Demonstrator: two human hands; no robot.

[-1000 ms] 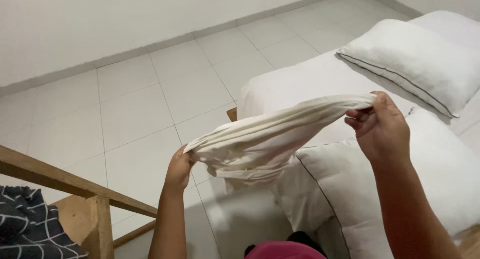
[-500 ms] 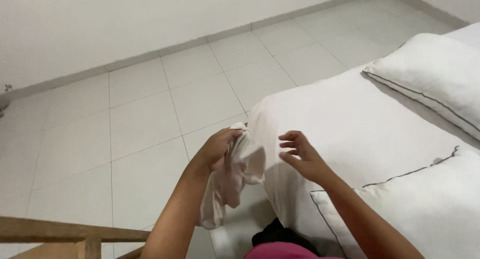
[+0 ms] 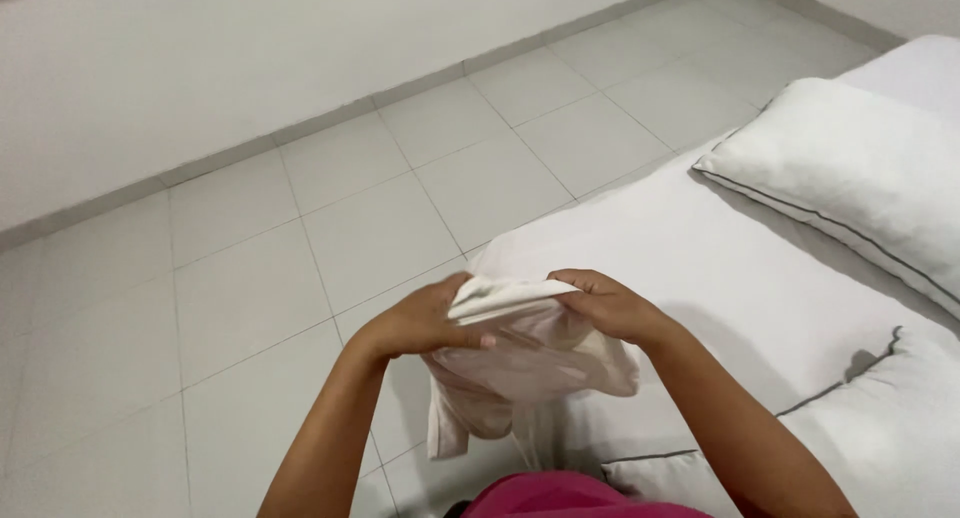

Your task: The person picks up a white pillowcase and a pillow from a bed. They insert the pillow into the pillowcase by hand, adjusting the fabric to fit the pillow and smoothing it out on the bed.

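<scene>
A cream-white cloth (image 3: 520, 363) hangs bunched in front of me, over the corner of a white bed (image 3: 720, 278). My left hand (image 3: 425, 323) grips the cloth's folded top edge on the left. On the right end of that same edge my right hand (image 3: 605, 303) is closed, fingers curled over the fabric. Both hands are close together, about chest height, and the loose part of the cloth droops below them.
A white pillow with dark piping (image 3: 850, 173) lies on the bed at the right, and another pillow (image 3: 880, 428) sits at the lower right. Pale floor tiles (image 3: 300, 238) stretch to the white wall (image 3: 250, 48) at the back. My pink garment (image 3: 565, 496) shows at the bottom.
The cloth was stretched wide between my hands, then gathered in my left hand alone. Now my right hand has come back and grips it too. The wooden frame at lower left is out of view.
</scene>
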